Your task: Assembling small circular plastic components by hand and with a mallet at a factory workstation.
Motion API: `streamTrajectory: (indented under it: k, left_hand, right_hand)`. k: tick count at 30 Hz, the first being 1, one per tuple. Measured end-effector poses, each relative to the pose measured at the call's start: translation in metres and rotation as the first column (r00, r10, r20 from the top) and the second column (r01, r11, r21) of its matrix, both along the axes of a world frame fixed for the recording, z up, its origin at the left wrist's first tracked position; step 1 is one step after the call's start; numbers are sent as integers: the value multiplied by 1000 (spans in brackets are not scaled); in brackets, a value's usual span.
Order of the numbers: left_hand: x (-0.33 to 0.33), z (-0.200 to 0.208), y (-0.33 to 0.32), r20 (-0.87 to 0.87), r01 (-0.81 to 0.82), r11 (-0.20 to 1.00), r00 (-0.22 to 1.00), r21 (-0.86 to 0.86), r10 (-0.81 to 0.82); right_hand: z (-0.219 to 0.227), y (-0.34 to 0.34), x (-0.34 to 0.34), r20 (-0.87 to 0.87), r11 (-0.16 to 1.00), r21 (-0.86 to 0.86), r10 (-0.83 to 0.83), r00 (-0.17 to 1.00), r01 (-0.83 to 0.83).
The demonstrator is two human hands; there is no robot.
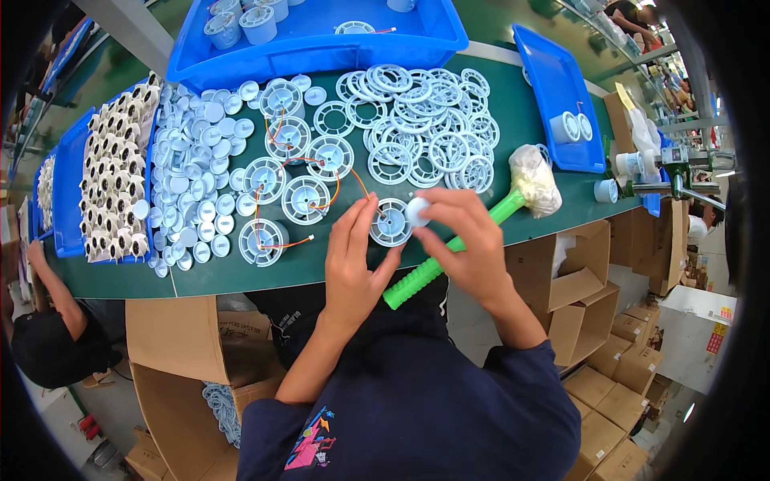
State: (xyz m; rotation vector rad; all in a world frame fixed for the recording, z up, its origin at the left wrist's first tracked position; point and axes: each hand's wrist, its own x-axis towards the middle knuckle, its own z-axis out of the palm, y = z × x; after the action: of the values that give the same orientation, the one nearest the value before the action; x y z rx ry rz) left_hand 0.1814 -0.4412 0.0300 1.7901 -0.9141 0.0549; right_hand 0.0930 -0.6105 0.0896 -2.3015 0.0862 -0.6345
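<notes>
On the green table's front part stands a light-blue round plastic housing [391,228] with a spoked top. My left hand [350,248] grips it, fingers along its left side and thumb at its near side. Above the housing's right edge, my right hand [469,244] pinches a small pale round cap [417,212] between thumb and fingers. Several similar housings [305,199] with orange wires stand to the left. A mallet with a green handle [421,280] and a plastic-wrapped head [535,183] lies by my right hand, its handle partly behind that hand.
Loose round caps [192,184] cover the table's left part, beside a tray of white-and-black parts [119,176]. Pale rings [433,120] are heaped behind my hands. Blue bins [321,64] stand at the back and right. Cardboard boxes [172,337] flank me below the table; another person [60,337] works at far left.
</notes>
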Motion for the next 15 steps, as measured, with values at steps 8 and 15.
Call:
streamTrajectory:
  k: [8,15]
  left_hand:
    - [-4,1,-4,-98,-56,998,994,15,57]
    - [-4,2,-5,-143,-61,998,988,14,63]
  right_hand:
    - [-5,-15,32,27,993,-94,-65,997,68]
    - [-25,-29,70,-130,975,-205,-116,985,87]
